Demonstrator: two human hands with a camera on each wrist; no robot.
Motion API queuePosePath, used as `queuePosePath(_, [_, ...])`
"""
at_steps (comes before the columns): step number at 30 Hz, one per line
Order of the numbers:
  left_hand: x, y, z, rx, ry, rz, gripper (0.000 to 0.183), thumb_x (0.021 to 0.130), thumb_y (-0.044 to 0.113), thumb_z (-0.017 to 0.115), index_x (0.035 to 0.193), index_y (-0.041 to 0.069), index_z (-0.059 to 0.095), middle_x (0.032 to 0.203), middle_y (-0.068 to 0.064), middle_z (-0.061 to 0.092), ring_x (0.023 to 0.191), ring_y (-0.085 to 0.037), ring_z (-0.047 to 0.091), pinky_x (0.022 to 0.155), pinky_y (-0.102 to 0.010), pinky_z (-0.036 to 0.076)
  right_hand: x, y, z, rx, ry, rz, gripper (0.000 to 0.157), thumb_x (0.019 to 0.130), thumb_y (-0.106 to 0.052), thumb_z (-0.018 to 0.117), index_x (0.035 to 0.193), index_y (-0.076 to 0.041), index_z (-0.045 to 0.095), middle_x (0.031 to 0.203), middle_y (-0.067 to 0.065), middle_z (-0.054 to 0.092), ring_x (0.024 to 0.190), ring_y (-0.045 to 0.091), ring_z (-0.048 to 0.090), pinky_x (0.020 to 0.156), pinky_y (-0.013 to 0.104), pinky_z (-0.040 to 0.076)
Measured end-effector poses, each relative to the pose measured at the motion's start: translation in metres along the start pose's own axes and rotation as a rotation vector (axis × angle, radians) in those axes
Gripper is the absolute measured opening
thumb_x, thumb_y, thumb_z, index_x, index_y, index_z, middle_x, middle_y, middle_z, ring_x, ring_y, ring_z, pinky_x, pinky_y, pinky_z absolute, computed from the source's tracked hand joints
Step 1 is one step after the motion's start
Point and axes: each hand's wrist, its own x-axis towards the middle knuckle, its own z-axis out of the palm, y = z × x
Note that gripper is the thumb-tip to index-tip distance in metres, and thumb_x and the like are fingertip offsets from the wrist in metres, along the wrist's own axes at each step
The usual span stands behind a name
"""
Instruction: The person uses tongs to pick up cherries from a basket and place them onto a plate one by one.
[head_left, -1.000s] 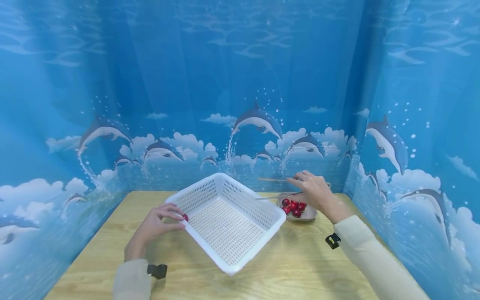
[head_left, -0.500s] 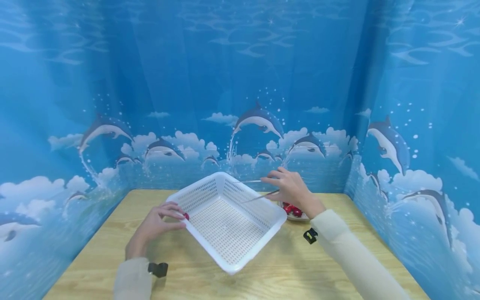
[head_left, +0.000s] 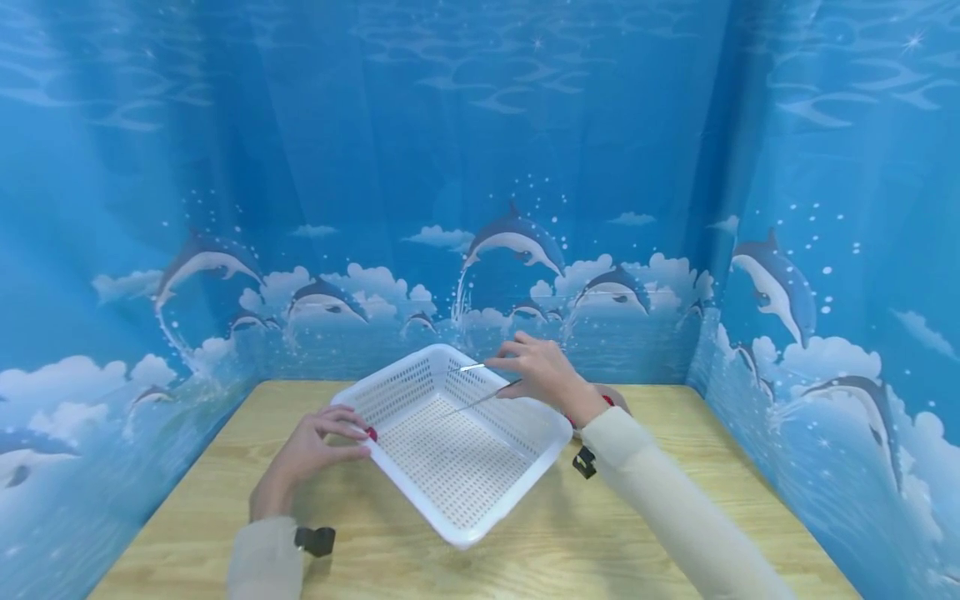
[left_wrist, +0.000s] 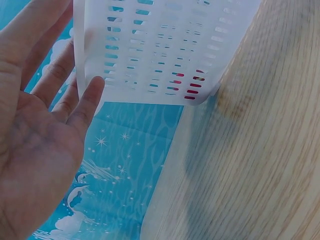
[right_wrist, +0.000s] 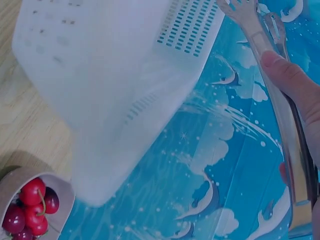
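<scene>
A white perforated plastic basket (head_left: 450, 458) stands on the wooden table. My left hand (head_left: 318, 446) holds its left rim; in the left wrist view, fingers (left_wrist: 89, 102) lie against the wall. A red cherry (head_left: 372, 433) shows just inside that rim, and red shows through the wall slots in the left wrist view. My right hand (head_left: 543, 375) grips metal tongs (right_wrist: 277, 100) over the basket's far right side. The tongs' arms are spread, and I see nothing between their tips. Behind my right wrist sits a small bowl (head_left: 622, 400) of cherries (right_wrist: 34, 212), mostly covered in the head view.
The pale wooden table (head_left: 600, 533) extends in front of the basket and to both sides. Blue dolphin-print curtains (head_left: 480, 167) enclose it at the back, left and right.
My right hand has carried the tongs leftward from above the cherry bowl to over the basket. My right forearm now covers much of the bowl. The left hand and basket stay put.
</scene>
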Motion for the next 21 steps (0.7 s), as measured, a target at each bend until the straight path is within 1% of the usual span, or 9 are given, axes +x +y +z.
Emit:
queuePosePath(5, [0.001,-0.002,0.001,0.014,0.006,0.012,0.022,0.076,0.017,0.091,0.094,0.008,0.082,0.118,-0.014,0.075,0.129,-0.032,0.052,0.115,-0.070,0.034,0.013,-0.006,0.006,-0.020,-0.060,-0.016,0.047,0.078,-0.041,0.090,0.119,-0.023,0.077,0.109,-0.002,0.076,0.095,0.019,0.066,0.063,0.025,0.055])
queuePosePath(9, [0.001,-0.002,0.001,0.017,0.005,-0.009,0.022,0.076,0.019,0.091,0.094,0.009,0.082,0.119,-0.014,0.075,0.128,-0.027,0.051,0.117,-0.071,0.033,0.024,-0.012,0.010,-0.053,-0.102,-0.041,0.048,0.078,-0.042,0.089,0.121,-0.025,0.077,0.111,-0.003,0.076,0.098,0.019,0.066,0.067,0.026,0.058])
queuePosePath(11, [0.001,-0.002,0.002,0.014,0.000,-0.016,0.023,0.076,0.020,0.091,0.094,0.010,0.082,0.121,-0.015,0.074,0.130,-0.029,0.051,0.117,-0.071,0.032,0.029,-0.015,0.012,-0.061,-0.126,-0.042,0.048,0.078,-0.042,0.089,0.122,-0.027,0.076,0.112,-0.003,0.075,0.098,0.017,0.065,0.069,0.026,0.058])
queuePosePath(14, [0.002,-0.002,0.002,0.006,-0.006,-0.004,0.023,0.077,0.019,0.091,0.095,0.007,0.081,0.123,-0.019,0.072,0.134,-0.038,0.050,0.117,-0.072,0.031,0.038,-0.021,0.017,-0.075,-0.173,-0.031,0.048,0.079,-0.044,0.087,0.124,-0.030,0.075,0.113,-0.005,0.075,0.099,0.015,0.063,0.069,0.024,0.057])
queuePosePath(16, [0.002,-0.002,0.001,0.005,-0.007,-0.001,0.024,0.077,0.019,0.091,0.095,0.006,0.081,0.125,-0.022,0.071,0.135,-0.043,0.049,0.117,-0.073,0.031,0.045,-0.025,0.021,-0.068,-0.208,-0.016,0.049,0.080,-0.043,0.087,0.126,-0.031,0.074,0.115,-0.005,0.074,0.099,0.014,0.062,0.069,0.024,0.056])
queuePosePath(18, [0.001,-0.001,0.001,0.002,-0.003,-0.006,0.025,0.077,0.019,0.091,0.095,0.006,0.081,0.126,-0.023,0.070,0.136,-0.043,0.048,0.117,-0.072,0.031,0.053,-0.029,0.025,-0.075,-0.244,-0.006,0.049,0.081,-0.045,0.085,0.127,-0.032,0.073,0.116,-0.006,0.073,0.099,0.013,0.061,0.069,0.022,0.055])
queuePosePath(21, [-0.001,-0.001,0.001,0.012,0.000,-0.004,0.025,0.076,0.020,0.091,0.095,0.007,0.081,0.126,-0.021,0.071,0.134,-0.039,0.050,0.117,-0.071,0.032,0.064,-0.037,0.032,-0.075,-0.290,0.005,0.047,0.083,-0.045,0.083,0.127,-0.033,0.072,0.116,-0.008,0.072,0.097,0.011,0.059,0.067,0.020,0.051])
